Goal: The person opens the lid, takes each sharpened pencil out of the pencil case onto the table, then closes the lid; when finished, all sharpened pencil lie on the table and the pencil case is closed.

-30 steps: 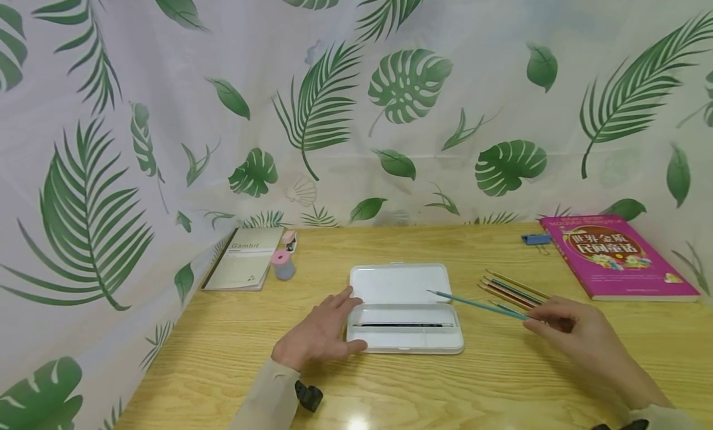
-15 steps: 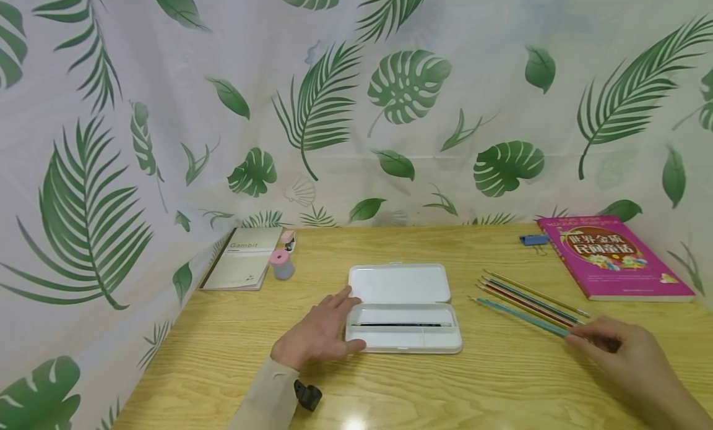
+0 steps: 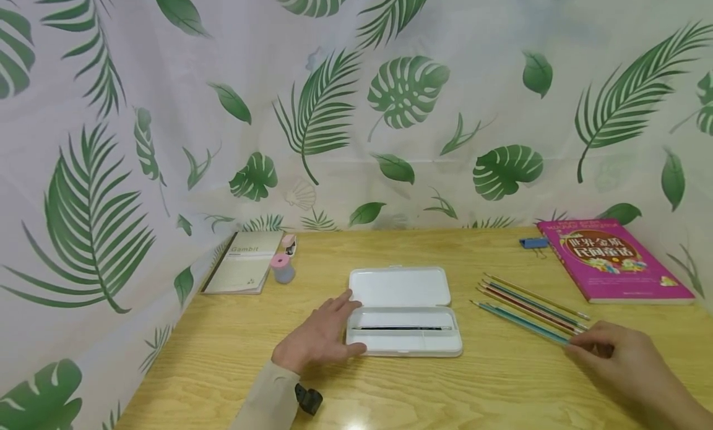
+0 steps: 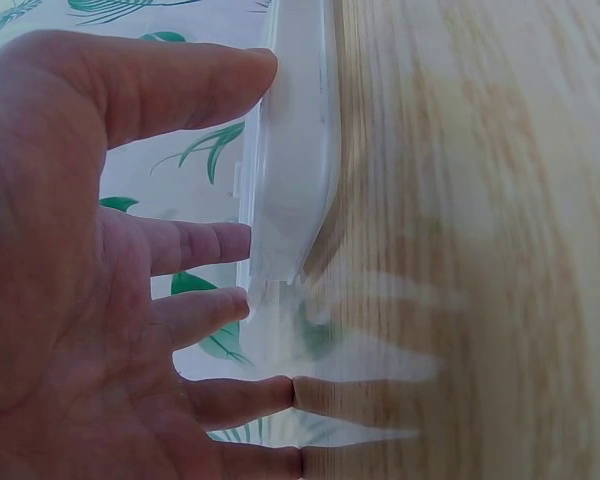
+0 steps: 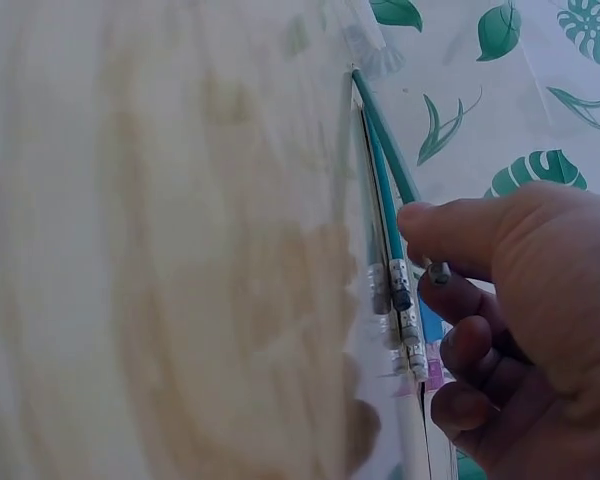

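An open white pencil case [image 3: 398,286] lies mid-table with one dark pencil [image 3: 403,328] in its tray. My left hand [image 3: 340,325] rests flat against the case's left end, fingers straight. In the left wrist view the fingertips [image 4: 235,240] touch the case [image 4: 290,150] edge. To the right, several coloured pencils [image 3: 535,300] lie side by side on the wood. My right hand [image 3: 574,348] is at their eraser ends. It pinches a teal pencil [image 3: 518,322] between thumb and finger, and that pencil [image 5: 385,150] lies along the others.
A beige notebook [image 3: 245,266] and a small pink-capped container [image 3: 282,267] sit at the back left. A pink book [image 3: 609,257] and a blue binder clip [image 3: 536,242] lie at the back right. A leaf-print curtain [image 3: 356,108] closes off the back and left.
My right hand drew the teal pencil back from the case to the right and lowered it beside the other pencils. The left hand has stayed at the case.
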`<action>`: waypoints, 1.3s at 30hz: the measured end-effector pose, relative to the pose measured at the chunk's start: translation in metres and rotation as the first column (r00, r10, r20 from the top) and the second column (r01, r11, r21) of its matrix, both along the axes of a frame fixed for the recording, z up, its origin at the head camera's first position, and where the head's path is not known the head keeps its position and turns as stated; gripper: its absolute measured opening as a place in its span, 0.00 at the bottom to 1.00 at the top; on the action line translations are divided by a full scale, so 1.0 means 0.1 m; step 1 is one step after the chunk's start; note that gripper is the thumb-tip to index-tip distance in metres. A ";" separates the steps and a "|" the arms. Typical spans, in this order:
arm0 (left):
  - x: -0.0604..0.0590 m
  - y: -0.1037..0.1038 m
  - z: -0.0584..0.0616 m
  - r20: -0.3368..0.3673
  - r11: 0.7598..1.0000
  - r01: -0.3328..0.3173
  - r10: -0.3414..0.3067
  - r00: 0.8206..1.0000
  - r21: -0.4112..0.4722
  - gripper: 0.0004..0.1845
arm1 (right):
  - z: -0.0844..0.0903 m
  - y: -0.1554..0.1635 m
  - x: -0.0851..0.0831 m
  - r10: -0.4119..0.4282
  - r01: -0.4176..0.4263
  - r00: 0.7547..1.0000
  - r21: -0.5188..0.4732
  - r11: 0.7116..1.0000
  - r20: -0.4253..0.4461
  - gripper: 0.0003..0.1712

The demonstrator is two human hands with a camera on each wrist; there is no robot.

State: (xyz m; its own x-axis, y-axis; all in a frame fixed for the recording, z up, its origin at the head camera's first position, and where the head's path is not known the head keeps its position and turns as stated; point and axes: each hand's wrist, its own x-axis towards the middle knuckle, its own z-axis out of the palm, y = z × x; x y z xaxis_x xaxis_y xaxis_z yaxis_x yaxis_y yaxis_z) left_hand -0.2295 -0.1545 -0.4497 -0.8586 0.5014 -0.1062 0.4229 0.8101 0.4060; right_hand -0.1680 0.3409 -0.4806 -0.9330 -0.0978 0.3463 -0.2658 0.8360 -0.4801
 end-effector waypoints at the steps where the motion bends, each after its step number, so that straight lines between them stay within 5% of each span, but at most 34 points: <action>1: 0.00 0.00 0.00 0.001 1.000 0.002 -0.002 1.000 -0.004 0.43 | -0.01 0.00 0.00 0.003 -0.003 1.000 0.007 1.000 -0.002 0.04; 12: -0.02 0.01 -0.03 -0.017 1.000 -0.001 0.000 1.000 -0.012 0.43 | -0.04 0.03 -0.05 0.015 -0.019 0.999 0.107 0.994 0.034 0.05; 25: -0.01 0.01 -0.03 -0.024 1.000 0.002 -0.001 1.000 0.004 0.42 | -0.03 0.03 -0.05 0.029 -0.031 0.999 0.103 0.994 0.027 0.05; 32: -0.02 0.01 -0.03 -0.021 1.000 0.001 -0.001 1.000 -0.006 0.42 | 0.05 -0.03 -0.06 0.037 -0.035 0.998 0.057 0.998 -0.044 0.05; 39: -0.01 0.01 -0.03 -0.026 1.000 -0.011 0.011 1.000 -0.004 0.42 | 0.17 -0.15 -0.16 0.133 -0.120 0.983 0.100 0.988 -0.128 0.08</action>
State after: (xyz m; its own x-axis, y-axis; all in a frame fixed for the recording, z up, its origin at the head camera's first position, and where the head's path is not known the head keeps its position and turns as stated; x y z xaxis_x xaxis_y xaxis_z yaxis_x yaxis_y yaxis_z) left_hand -0.2304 -0.1532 -0.4524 -0.8666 0.4916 -0.0856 0.4245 0.8166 0.3912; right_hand -0.1837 0.3261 -0.4640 -0.8567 -0.2490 0.4518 -0.4291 0.8300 -0.3563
